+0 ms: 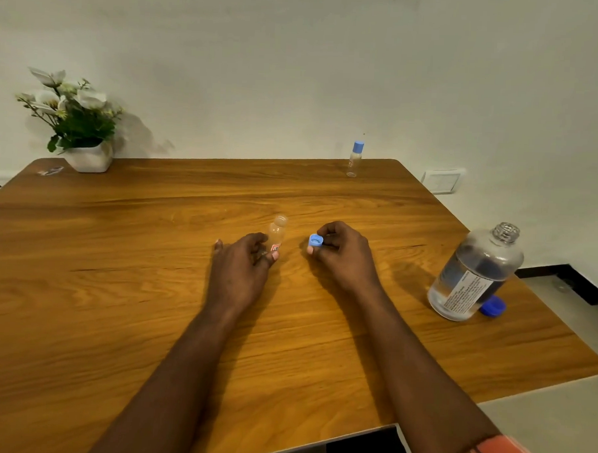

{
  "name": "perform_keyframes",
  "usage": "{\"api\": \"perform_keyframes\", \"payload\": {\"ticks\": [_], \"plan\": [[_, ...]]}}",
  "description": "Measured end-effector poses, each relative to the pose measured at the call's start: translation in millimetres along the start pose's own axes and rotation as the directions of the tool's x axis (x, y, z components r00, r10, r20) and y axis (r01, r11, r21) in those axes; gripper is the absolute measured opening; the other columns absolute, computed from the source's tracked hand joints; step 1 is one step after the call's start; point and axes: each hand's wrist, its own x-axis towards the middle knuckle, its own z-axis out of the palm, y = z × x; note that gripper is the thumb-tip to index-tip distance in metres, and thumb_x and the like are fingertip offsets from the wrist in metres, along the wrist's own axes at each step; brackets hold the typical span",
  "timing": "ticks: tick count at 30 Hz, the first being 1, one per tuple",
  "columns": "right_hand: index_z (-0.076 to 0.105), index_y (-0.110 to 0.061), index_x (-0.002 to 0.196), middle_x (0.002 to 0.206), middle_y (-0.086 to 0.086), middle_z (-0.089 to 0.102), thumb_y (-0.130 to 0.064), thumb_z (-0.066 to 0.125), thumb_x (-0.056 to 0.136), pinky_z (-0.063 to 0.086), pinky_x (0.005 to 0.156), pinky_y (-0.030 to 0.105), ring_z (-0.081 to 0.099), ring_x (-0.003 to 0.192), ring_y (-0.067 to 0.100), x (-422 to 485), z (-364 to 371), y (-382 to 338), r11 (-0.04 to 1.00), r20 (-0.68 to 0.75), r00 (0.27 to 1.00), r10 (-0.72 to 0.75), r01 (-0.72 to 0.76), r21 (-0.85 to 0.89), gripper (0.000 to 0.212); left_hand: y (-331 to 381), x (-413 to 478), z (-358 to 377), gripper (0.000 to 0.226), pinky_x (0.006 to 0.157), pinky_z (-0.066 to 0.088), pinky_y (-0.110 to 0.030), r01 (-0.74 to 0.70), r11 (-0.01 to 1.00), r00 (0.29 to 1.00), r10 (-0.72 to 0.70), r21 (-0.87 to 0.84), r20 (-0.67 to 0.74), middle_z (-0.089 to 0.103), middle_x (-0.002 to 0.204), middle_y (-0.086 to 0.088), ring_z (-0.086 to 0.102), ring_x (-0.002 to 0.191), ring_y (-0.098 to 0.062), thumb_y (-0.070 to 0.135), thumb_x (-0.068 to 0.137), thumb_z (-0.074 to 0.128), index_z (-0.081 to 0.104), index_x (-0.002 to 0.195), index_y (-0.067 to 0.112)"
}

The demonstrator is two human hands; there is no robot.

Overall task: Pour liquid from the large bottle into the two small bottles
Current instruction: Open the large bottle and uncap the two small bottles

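A small clear bottle [277, 230] without its cap stands at the table's middle; my left hand [243, 263] holds its lower part between the fingertips. Just to the right, my right hand [341, 254] pinches a light blue cap [315, 241], open side facing me. The large clear bottle [473, 273], uncapped and mostly full of clear liquid, stands at the right side of the table, with its dark blue cap [493, 305] lying beside its base. A second small bottle [354, 159] with a blue cap on stands at the far edge.
A white pot of artificial flowers [77, 127] sits at the far left corner of the wooden table [116, 287], with a small wrapper [50, 171] beside it. A wall socket [443, 180] is behind the table's right corner. The wall runs close behind the far edge.
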Motion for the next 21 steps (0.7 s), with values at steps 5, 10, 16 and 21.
{"api": "perform_keyframes", "payload": {"ticks": [5, 10, 16, 21], "plan": [[0.062, -0.023, 0.096, 0.102, 0.0, 0.073, -0.025, 0.079, 0.075, 0.053, 0.077, 0.028, 0.067, 0.095, 0.008, -1, 3, -1, 0.995, -0.008, 1.0, -0.029, 0.028, -0.094, 0.027, -6, 3, 5, 0.029, 0.116, 0.008, -0.045, -0.001, 1.0, 1.0, 0.001, 0.018, 0.016, 0.07, 0.111, 0.002, 0.063, 0.11, -0.016, 0.035, 0.089, 0.061, 0.055, 0.113, 0.021], [0.059, -0.024, 0.116, 0.113, 0.005, 0.071, -0.028, 0.078, 0.077, 0.053, 0.089, 0.036, 0.065, 0.105, 0.012, -2, 6, -4, 0.988, 0.028, 0.998, -0.05, 0.054, -0.146, 0.043, -11, 5, 9, 0.024, 0.115, 0.008, -0.051, -0.019, 0.993, 1.0, 0.017, 0.113, 0.023, 0.069, 0.108, 0.006, 0.06, 0.112, -0.015, 0.041, 0.088, 0.059, 0.053, 0.104, 0.025], [0.049, -0.026, 0.137, 0.113, 0.005, 0.071, -0.029, 0.078, 0.078, 0.048, 0.095, 0.03, 0.063, 0.113, 0.012, 0, 16, -8, 0.981, 0.07, 0.995, -0.076, 0.087, -0.175, 0.066, -10, 5, 7, 0.039, 0.117, 0.005, -0.05, 0.007, 0.978, 0.999, -0.014, 0.209, 0.031, 0.063, 0.121, -0.003, 0.043, 0.132, -0.023, 0.045, 0.088, 0.057, 0.056, 0.12, 0.022], [0.042, -0.029, 0.142, 0.115, 0.003, 0.071, -0.035, 0.075, 0.079, 0.045, 0.1, 0.035, 0.057, 0.121, 0.015, 3, 20, -4, 0.967, 0.105, 0.992, -0.072, 0.095, -0.235, 0.072, -9, 6, 8, 0.041, 0.116, 0.007, -0.051, 0.005, 0.972, 0.999, -0.013, 0.235, 0.032, 0.064, 0.12, -0.003, 0.044, 0.131, -0.023, 0.047, 0.087, 0.058, 0.057, 0.121, 0.022]]}}
